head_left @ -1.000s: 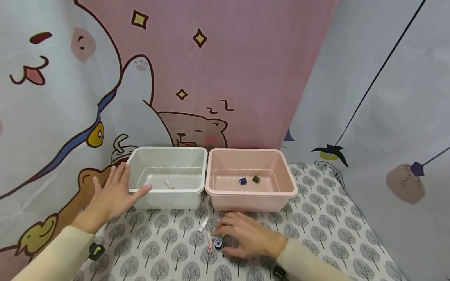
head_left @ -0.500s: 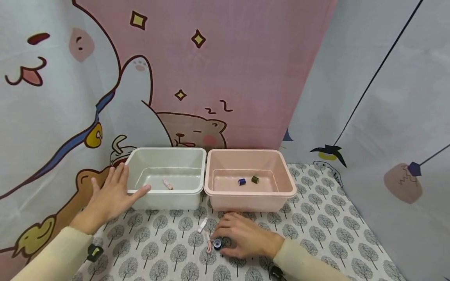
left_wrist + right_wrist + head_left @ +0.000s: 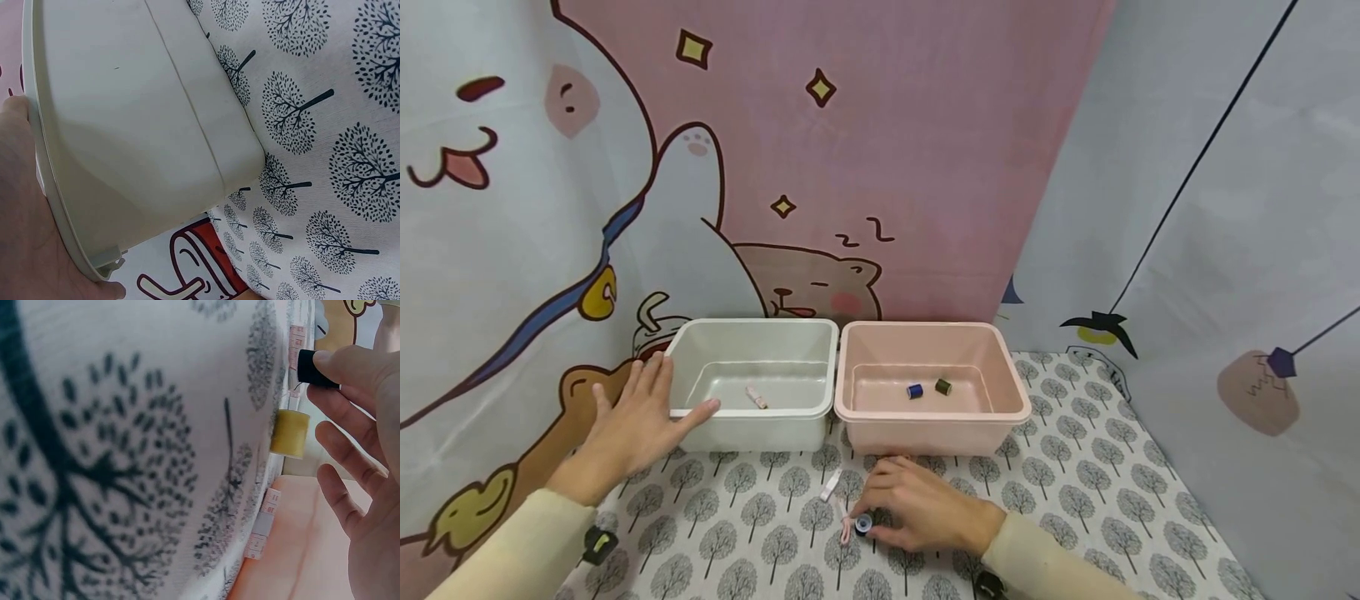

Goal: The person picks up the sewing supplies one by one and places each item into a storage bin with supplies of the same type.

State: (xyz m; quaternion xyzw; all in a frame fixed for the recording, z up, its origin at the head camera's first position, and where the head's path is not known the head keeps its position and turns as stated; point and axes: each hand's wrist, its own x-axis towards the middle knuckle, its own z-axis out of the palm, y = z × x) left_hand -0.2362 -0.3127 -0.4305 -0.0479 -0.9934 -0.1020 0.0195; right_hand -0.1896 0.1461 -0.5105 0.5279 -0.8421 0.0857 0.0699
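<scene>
My right hand pinches a black thread spool between thumb and index finger, low over the cloth; its other fingers are spread. In the right wrist view a yellow thread spool stands on the cloth just beside those fingers; the hand hides it from the head view. Folded tape measure pieces lie near: a pink one beside the black spool, a white one a little farther off. My left hand rests on the rim of the white bin, fingers spread.
Right of the white bin stands a pink bin holding a blue spool and a dark green spool. A tape measure piece lies inside the white bin. Another tape measure piece lies close to the pink bin.
The thumb and index finger of my right hand have closed on the black spool. The yellow spool has gone out of sight behind that hand. My left hand stays on the rim.
</scene>
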